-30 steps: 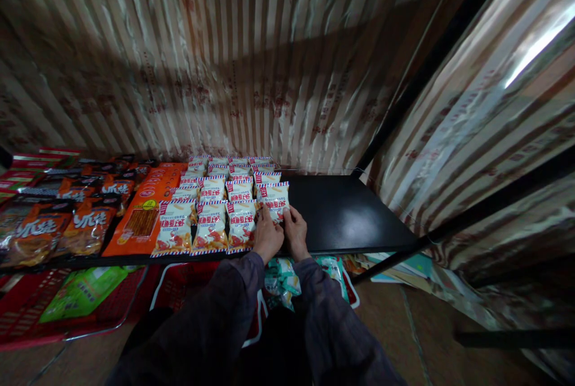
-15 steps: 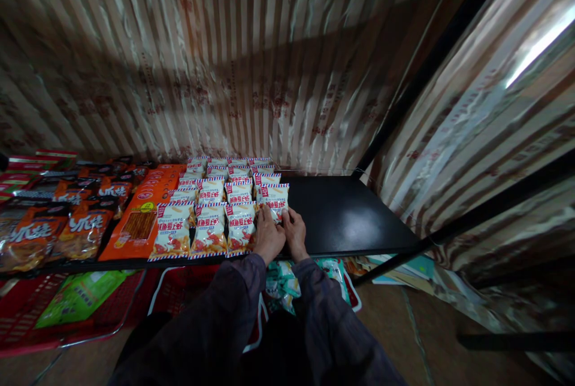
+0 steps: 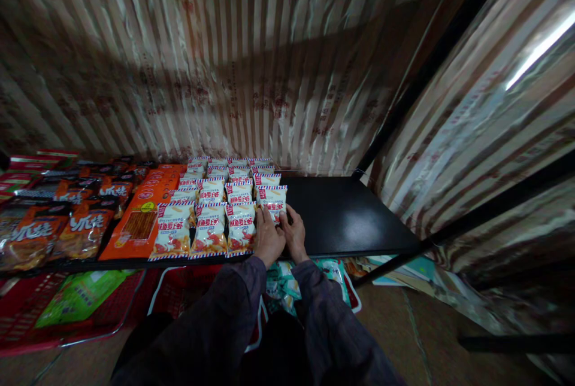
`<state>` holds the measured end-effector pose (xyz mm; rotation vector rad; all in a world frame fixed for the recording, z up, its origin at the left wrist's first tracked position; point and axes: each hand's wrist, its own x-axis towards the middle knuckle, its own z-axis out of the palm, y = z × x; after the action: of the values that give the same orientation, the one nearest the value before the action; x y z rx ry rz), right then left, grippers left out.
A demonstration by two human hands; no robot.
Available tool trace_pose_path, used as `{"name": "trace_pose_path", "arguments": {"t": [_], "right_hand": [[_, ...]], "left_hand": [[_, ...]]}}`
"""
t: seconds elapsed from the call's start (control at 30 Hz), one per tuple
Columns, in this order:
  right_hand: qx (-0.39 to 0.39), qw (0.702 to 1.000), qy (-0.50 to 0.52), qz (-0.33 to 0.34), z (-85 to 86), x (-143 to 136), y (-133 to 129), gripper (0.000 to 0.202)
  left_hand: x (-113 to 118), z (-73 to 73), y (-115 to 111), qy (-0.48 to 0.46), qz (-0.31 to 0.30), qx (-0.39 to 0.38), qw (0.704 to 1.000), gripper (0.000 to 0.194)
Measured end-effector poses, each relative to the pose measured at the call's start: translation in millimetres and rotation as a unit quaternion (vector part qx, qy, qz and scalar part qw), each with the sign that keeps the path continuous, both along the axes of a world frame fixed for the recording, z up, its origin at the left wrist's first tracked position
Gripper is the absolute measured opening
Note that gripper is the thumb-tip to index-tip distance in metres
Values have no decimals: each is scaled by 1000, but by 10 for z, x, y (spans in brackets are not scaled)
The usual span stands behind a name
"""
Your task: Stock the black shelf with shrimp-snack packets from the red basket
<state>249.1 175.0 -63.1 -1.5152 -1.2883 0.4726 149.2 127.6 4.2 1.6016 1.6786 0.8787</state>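
Lining up snack packets on the shelf

Both our left hand (image 3: pixel 268 237) and right hand (image 3: pixel 294 233) pinch the snack packet (image 3: pixel 272 200), squaring it with rows at nine o'clock.

Setting: small shop or market stall, stockroom-like corner. Evidence: a black metal shelf (image 3: pixel 350 218) carries many identical white snack packets (image 3: pixel 211 218) laid flat in neat rows, several deep. To their left lie flat orange packs (image 3: pixel 141 212), then dark orange-printed bags (image 3: pixel 54 227), also grouped by kind. Red wire baskets (image 3: pixel 85 326) sit on the floor below the shelf, one holding a green bag (image 3: pixel 78 296); more pale packets (image 3: pixel 283 281) lie in a basket just under the shelf edge. Striped plastic sheeting (image 3: pixel 251 69) hangs behind and to the right as walls. Light is dim.
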Motion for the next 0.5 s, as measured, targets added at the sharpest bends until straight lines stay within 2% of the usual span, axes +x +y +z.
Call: {"name": "trace_pose_path", "arguments": {"t": [0.23,0.5], "right_hand": [[-14,998,-56,19,-31,13,19,53],[-22,999,-29,8,-85,39,38,56]], "left_hand": [[-3,-13,1,12,6,-16,1000,72],[4,-2,-37,13,2,4,1000,74]]}}
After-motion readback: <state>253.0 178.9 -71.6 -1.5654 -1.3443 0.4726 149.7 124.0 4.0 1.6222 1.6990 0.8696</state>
